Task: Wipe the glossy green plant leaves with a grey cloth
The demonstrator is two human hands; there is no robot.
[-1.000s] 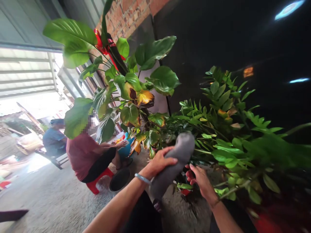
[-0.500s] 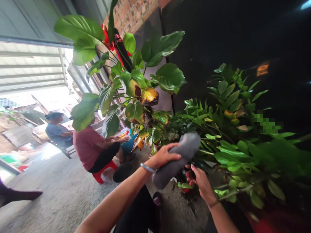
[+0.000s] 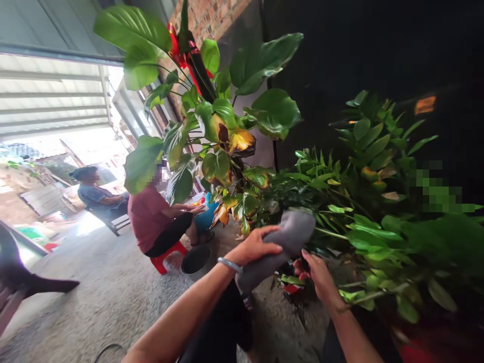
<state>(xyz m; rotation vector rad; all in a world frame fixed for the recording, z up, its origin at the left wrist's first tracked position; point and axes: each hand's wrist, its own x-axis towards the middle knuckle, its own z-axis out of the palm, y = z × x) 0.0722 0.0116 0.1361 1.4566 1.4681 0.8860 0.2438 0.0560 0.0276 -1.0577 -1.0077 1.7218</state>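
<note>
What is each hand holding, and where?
Left hand grips the grey cloth near its middle. Right hand reaches into the leaves; any hold cannot be told.

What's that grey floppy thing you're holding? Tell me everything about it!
The grey cloth is plain dark grey, soft and thick-looking, bunched into a long roll with a rounded end. It slants up to the right, its top end close to the thin green leaves and its lower end hanging below the wrist. The left hand grips it round the middle, thumb on top. The right hand is just beneath it; whether they touch is unclear.
</note>
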